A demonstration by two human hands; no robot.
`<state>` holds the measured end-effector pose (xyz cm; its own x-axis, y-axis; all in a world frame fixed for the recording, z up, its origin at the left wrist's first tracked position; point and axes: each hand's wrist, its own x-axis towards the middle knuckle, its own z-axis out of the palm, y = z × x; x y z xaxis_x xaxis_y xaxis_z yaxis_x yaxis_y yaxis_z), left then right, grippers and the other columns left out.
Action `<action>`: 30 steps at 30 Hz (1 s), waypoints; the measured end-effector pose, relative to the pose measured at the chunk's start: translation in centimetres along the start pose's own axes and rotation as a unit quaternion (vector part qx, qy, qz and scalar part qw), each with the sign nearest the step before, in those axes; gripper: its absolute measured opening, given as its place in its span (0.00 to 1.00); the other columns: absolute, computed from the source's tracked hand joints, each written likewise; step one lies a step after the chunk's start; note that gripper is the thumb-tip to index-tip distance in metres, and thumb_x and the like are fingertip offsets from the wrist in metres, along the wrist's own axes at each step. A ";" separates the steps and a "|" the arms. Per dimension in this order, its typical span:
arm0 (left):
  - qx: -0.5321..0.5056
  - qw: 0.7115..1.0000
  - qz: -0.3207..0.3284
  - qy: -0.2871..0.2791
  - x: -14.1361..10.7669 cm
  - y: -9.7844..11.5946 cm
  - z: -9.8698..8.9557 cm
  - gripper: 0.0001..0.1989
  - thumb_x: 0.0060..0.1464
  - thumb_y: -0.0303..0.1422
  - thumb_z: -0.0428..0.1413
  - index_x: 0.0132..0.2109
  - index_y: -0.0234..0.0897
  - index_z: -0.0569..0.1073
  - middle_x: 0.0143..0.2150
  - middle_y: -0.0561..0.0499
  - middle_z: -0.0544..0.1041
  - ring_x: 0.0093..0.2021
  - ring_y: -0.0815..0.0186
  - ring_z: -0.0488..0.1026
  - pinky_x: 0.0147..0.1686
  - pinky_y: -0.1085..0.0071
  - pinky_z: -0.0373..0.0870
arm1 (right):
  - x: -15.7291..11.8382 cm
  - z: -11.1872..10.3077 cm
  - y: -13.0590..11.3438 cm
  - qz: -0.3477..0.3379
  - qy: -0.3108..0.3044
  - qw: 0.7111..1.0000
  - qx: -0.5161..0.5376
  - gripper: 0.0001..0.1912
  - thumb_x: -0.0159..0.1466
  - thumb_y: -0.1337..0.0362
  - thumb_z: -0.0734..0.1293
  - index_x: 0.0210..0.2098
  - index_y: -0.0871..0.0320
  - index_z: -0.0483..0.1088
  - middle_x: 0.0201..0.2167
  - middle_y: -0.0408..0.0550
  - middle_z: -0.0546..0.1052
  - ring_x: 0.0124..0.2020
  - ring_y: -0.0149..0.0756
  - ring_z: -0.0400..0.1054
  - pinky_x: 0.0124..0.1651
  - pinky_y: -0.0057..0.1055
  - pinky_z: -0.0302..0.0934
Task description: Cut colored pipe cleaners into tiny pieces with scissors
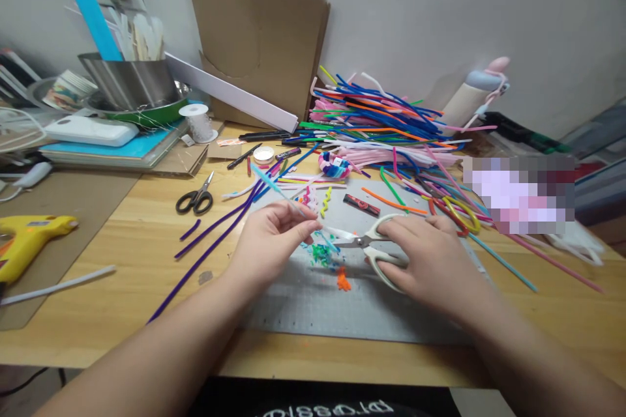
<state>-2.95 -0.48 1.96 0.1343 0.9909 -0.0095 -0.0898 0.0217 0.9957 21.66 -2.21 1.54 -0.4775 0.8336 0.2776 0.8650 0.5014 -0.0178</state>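
Note:
Pinched in my left hand (pixel 281 231) is a light blue pipe cleaner (pixel 268 181), one end rising up and to the left. Its lower end comes out below my fingertips, close to the scissor blades. My right hand (pixel 425 254) has its fingers through the pale handles of a pair of scissors (pixel 362 242), whose parted blades point left toward that end. Whether the blades touch it I cannot tell. Under them, blue and green fuzz clippings (pixel 323 255) and an orange fuzz pile (pixel 343 279) lie on a grey cutting mat (pixel 303 306).
Many coloured pipe cleaners (pixel 381 117) are heaped at the back. Black-handled scissors (pixel 194 199) and purple pipe cleaners (pixel 215 234) lie left of the mat. A yellow glue gun (pixel 34 241) rests at far left. Cardboard sheets (pixel 259 45) lean on the wall near a spool (pixel 198 122).

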 end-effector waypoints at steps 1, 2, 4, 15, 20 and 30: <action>0.003 1.000 -0.001 0.003 0.0 -0.2 0.1 0.05 0.46 0.31 0.63 0.31 0.35 0.75 0.29 0.52 0.78 0.26 0.71 0.72 0.29 0.73 0.68 | 0.0 0.0 -0.1 -0.002 -0.003 1.000 0.003 0.11 0.56 0.60 0.67 0.38 0.54 0.66 0.41 0.46 0.77 0.42 0.44 0.70 0.42 0.39 0.48; 0.006 1.000 -0.004 0.004 -0.1 -0.3 0.1 0.05 0.47 0.31 0.63 0.31 0.35 0.75 0.30 0.51 0.79 0.28 0.70 0.73 0.31 0.72 0.69 | -0.1 0.0 -0.2 -0.006 -0.004 1.000 0.006 0.11 0.56 0.60 0.68 0.38 0.54 0.66 0.41 0.46 0.77 0.42 0.44 0.70 0.42 0.39 0.48; 0.016 1.000 -0.012 0.003 0.0 -0.6 0.1 0.06 0.47 0.32 0.62 0.33 0.35 0.76 0.31 0.51 0.80 0.32 0.68 0.75 0.34 0.71 0.70 | -0.1 0.0 -0.4 -0.014 -0.003 1.000 0.011 0.11 0.56 0.60 0.68 0.38 0.53 0.66 0.41 0.46 0.77 0.42 0.44 0.70 0.42 0.40 0.48; 0.207 0.978 0.024 0.020 -0.1 -0.3 -0.1 0.05 0.49 0.35 0.60 0.32 0.38 0.78 0.31 0.50 0.79 0.37 0.62 0.74 0.35 0.67 0.66 | -0.1 -0.1 0.2 -0.015 0.019 1.000 0.010 0.11 0.57 0.60 0.67 0.39 0.54 0.66 0.42 0.46 0.77 0.43 0.44 0.71 0.42 0.39 0.47; 0.262 0.963 0.047 0.034 -0.1 0.2 -0.3 0.04 0.50 0.35 0.59 0.32 0.41 0.78 0.31 0.53 0.80 0.34 0.64 0.73 0.30 0.69 0.63 | 0.0 -0.4 0.9 -0.006 0.025 1.000 0.009 0.11 0.57 0.59 0.67 0.38 0.54 0.66 0.41 0.46 0.78 0.43 0.44 0.71 0.42 0.39 0.48; 0.176 0.984 0.012 0.029 0.4 -0.2 -1.2 0.10 0.50 0.39 0.60 0.32 0.37 0.77 0.34 0.48 0.80 0.33 0.64 0.74 0.34 0.66 0.66 | 0.0 -0.6 2.4 0.011 -0.006 1.000 -0.007 0.11 0.58 0.57 0.66 0.38 0.53 0.66 0.39 0.45 0.77 0.39 0.43 0.71 0.40 0.38 0.47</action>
<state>-4.07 0.09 1.62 0.0797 0.9966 0.0201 0.2556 -0.0399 0.9660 23.84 -1.19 2.08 -0.4606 0.8470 0.2654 0.8771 0.4803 -0.0107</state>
